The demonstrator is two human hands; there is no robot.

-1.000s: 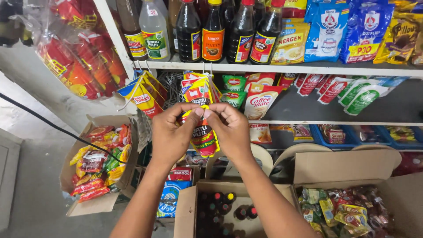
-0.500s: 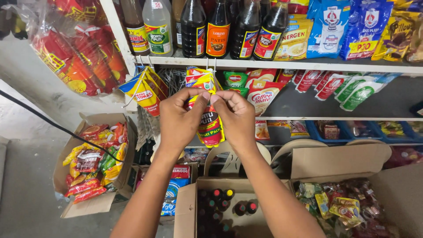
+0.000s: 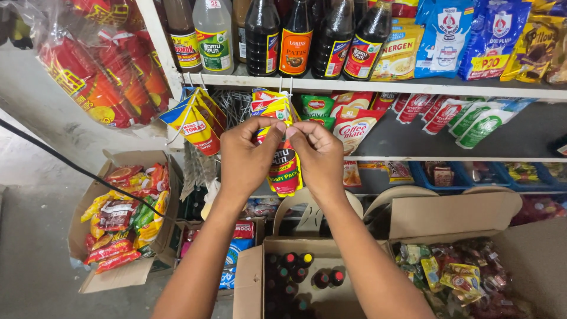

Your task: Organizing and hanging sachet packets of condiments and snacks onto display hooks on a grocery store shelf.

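My left hand (image 3: 247, 158) and my right hand (image 3: 319, 155) are raised together in front of a shelf, fingertips meeting at the top of a red and yellow sachet pack (image 3: 285, 171) that hangs down between my palms. Both hands pinch its upper edge, just below a wire hook (image 3: 289, 88) under the white shelf (image 3: 378, 87). More yellow and red sachets (image 3: 269, 105) hang on the hook behind my fingers. The pack's top is hidden by my fingers.
Dark sauce bottles (image 3: 295, 35) and a clear bottle (image 3: 214, 32) stand on the shelf. Hanging sachet strips (image 3: 195, 121) are at left, green and red ones (image 3: 449, 112) at right. Open cartons hold small bottles (image 3: 298, 277), snack packs (image 3: 121, 218) and candies (image 3: 455, 277).
Both hands have risen with the sachet pack toward the wire hook under the shelf, staying pinched together; the view has tilted slightly with them.
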